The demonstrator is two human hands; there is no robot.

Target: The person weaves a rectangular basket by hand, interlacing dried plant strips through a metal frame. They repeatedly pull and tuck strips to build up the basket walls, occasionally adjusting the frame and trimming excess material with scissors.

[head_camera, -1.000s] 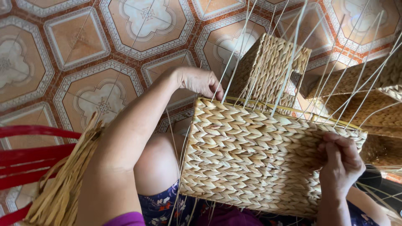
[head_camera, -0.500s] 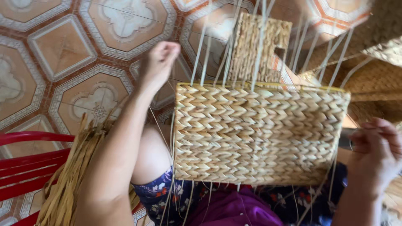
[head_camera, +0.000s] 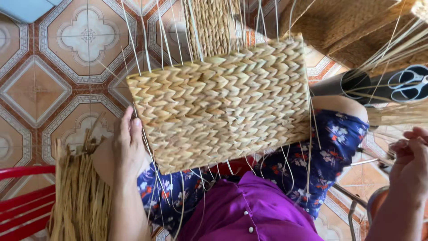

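The left hand (head_camera: 129, 145) lies open against the lower left corner of the tan rectangular woven straw basket (head_camera: 220, 105) (tilted on the lap); the right hand (head_camera: 412, 163), loosely curled, holds nothing I can make out.

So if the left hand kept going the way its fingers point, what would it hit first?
The left hand points up the frame, beside the woven basket. Straight on, it would likely meet the basket's lower left corner and the loose strands trailing there; depth is unclear, so it might pass just left, over the tiled floor.
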